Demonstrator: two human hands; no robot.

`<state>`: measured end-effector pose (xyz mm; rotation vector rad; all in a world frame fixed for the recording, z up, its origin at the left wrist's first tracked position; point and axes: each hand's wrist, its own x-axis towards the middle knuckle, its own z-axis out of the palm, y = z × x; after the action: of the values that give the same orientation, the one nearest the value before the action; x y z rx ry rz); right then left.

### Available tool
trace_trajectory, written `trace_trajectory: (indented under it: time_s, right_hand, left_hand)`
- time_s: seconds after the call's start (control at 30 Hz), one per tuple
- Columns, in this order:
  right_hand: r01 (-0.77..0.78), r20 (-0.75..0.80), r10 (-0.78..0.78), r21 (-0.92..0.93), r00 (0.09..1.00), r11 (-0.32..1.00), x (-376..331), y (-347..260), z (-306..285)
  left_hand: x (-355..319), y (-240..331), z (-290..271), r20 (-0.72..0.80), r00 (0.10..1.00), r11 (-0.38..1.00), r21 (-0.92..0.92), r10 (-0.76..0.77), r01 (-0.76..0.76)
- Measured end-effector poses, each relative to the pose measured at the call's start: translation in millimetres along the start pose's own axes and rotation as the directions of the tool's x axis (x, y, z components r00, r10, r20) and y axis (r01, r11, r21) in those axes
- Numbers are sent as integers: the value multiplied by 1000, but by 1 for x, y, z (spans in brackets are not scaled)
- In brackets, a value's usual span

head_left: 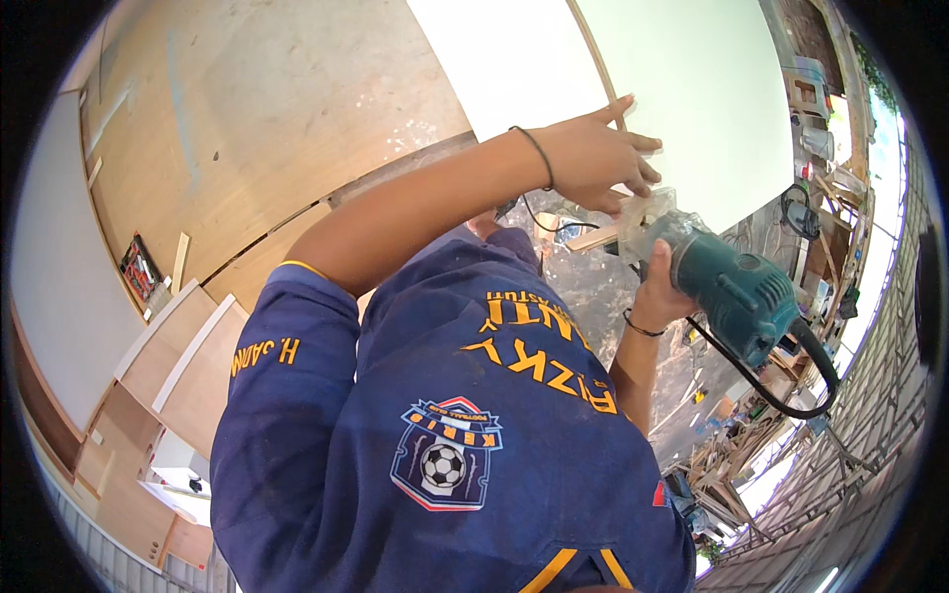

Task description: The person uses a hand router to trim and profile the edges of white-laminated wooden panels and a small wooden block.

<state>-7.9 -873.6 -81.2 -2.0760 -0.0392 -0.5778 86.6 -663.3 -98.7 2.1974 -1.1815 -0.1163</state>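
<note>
Teal plastic shells the trimmer (736, 292) that our right hand (660, 287) clamps around the body, just beside the edge of the white panel (692, 109), while our left hand (593, 158) lies spread with fingers loose on the panel and its wooden edge strip (593, 54), the two hands close but not touching. We judge the tool compact yet dense and stiff, best gripped round the body, with its black cable (781, 400) trailing behind; the clear base (647, 222) looks brittle.
</note>
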Motion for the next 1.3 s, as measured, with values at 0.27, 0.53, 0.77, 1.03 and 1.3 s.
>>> trace_trajectory:
  time_s: [0.27,0.53,0.77,1.03,1.3]
  right_hand:
    - [-45,15,43,131,999,990,0,2,-1]
    - [-63,67,55,125,996,990,-6,5,-11]
    - [-116,57,110,116,992,986,-4,6,-16]
    - [43,-5,-43,24,999,999,-2,2,-2]
    - [76,-31,-81,-139,996,987,-3,15,3]
  left_hand:
    - [-2,1,0,12,1000,1000,-22,-7,7]
    - [4,9,13,68,997,999,-27,39,-37]
    - [12,9,12,37,998,998,28,57,-59]
    - [6,4,2,72,997,998,51,34,-37]
    - [9,-8,7,54,997,997,50,60,-62]
